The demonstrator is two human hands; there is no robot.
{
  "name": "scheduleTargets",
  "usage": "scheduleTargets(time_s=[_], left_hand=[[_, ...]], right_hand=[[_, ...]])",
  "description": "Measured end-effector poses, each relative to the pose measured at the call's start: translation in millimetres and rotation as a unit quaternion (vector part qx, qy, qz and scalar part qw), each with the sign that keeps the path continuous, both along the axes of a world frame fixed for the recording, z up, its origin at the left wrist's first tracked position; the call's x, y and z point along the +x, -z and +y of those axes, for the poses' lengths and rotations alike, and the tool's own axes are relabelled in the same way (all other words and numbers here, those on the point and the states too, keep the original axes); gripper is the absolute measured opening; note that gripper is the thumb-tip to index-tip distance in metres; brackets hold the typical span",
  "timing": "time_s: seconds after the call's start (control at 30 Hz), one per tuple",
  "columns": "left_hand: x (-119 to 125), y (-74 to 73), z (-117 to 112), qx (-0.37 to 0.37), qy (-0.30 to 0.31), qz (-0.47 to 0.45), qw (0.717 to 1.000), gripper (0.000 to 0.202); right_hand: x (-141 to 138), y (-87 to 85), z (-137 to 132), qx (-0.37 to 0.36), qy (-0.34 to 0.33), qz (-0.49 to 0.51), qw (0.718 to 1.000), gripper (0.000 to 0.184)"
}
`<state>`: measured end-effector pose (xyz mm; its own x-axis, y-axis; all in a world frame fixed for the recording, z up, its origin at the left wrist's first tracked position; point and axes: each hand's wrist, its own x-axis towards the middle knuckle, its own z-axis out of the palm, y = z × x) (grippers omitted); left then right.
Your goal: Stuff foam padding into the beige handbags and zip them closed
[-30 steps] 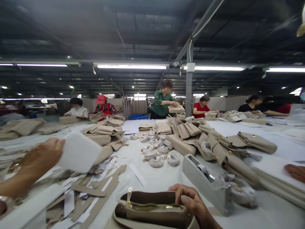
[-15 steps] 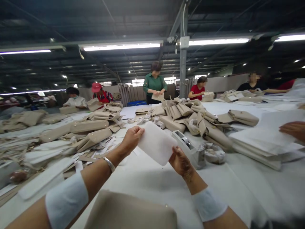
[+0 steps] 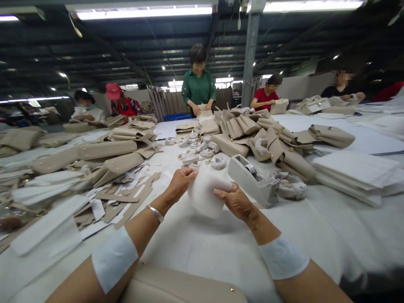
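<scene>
Between my hands is a white, slightly translucent sheet (image 3: 206, 198), bent into a curve above the table. My left hand (image 3: 180, 185) pinches its upper left corner. On its right edge, my right hand (image 3: 236, 200) is closed with the thumb on top. Just behind my right hand stands a grey tape dispenser (image 3: 252, 181). Closest to me, below my forearms, lies a beige bag (image 3: 183, 286) with a small metal stud, partly cut off by the frame's bottom edge.
Piled beige bags (image 3: 233, 143) and coiled, wrapped straps (image 3: 202, 149) lie beyond my hands. Beige and white strips (image 3: 123, 198) are scattered at left. White sheets (image 3: 353, 168) are stacked at right. Several co-workers, one in a green shirt (image 3: 198, 86), are across the table.
The sheet was nearly flat and is now curled, with my right hand folding its right side inward. The view has tilted down. A hand at the far right has left the frame.
</scene>
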<state>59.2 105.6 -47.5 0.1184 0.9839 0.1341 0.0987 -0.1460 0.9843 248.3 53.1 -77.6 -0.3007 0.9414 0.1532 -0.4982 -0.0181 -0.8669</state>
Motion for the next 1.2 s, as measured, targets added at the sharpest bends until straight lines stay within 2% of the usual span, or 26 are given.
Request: scheduleTargets(time_s=[0.13,0.23,0.33,0.47,0.53,0.63,0.7,0.77,0.83,0.87,0.93,0.97,1.03,1.1,1.2], left_hand=[[4.3,17.9,6.1,0.006,0.004,-0.009,1.0,0.027],[5.9,22.5,1.7,-0.012,0.028,-0.013,0.999,0.035],[6.4,18.6,-8.3,-0.041,0.107,-0.009,0.993,0.052],[7.2,13.7,-17.6,-0.032,0.252,0.021,0.967,0.056],[7.9,14.4,-18.3,-0.023,0.276,0.023,0.961,0.061],[7.2,13.8,-16.8,-0.017,0.298,0.047,0.953,0.045],[4.5,10.0,-15.9,0.011,0.304,0.101,0.947,0.03],[0.4,5.0,-15.7,0.042,0.294,0.155,0.942,0.021],[-3.3,1.6,-16.5,0.046,0.28,0.182,0.942,0.018],[-4.3,1.0,-17.2,0.043,0.275,0.191,0.941,0.019],[-4.6,1.2,-18.8,0.059,0.267,0.238,0.932,0.022],[-4.2,0.9,-19.7,0.073,0.264,0.273,0.922,0.022],[-5.0,-3.7,-22.8,0.096,0.254,0.356,0.894,0.021],[-11.8,-16.6,-30.7,0.1,0.224,0.417,0.876,0.022],[-35.0,-47.5,-60.5,0.108,0.152,0.423,0.887,0.044]], right_hand=[[-11.9,9.6,3.7,0.011,0.015,-0.006,1.0,0.031],[-22.2,13.4,8.5,-0.012,0.048,0.014,0.999,0.03],[-25.4,13.5,14.5,-0.015,0.09,0.014,0.996,0.032],[-20.4,10.8,16.2,0.005,0.105,-0.048,0.993,0.034],[-19.0,10.0,13.2,0.017,0.097,-0.079,0.992,0.036],[-19.8,10.8,7.5,0.043,0.088,-0.137,0.986,0.04],[-19.5,12.0,5.1,0.079,0.138,-0.209,0.965,0.04],[-16.7,12.4,4.0,0.123,0.234,-0.292,0.919,0.044],[-11.7,11.5,3.7,0.182,0.301,-0.353,0.867,0.062],[-9.1,10.6,3.5,0.218,0.306,-0.372,0.849,0.073],[-5.3,8.5,2.9,0.28,0.262,-0.405,0.83,0.083],[-4.2,7.4,2.3,0.29,0.226,-0.428,0.826,0.077],[-3.6,6.0,1.0,0.262,0.168,-0.484,0.818,0.051],[-4.3,6.3,0.2,0.215,0.142,-0.535,0.805,0.031],[-8.0,10.7,0.7,0.195,0.155,-0.572,0.781,0.027]])
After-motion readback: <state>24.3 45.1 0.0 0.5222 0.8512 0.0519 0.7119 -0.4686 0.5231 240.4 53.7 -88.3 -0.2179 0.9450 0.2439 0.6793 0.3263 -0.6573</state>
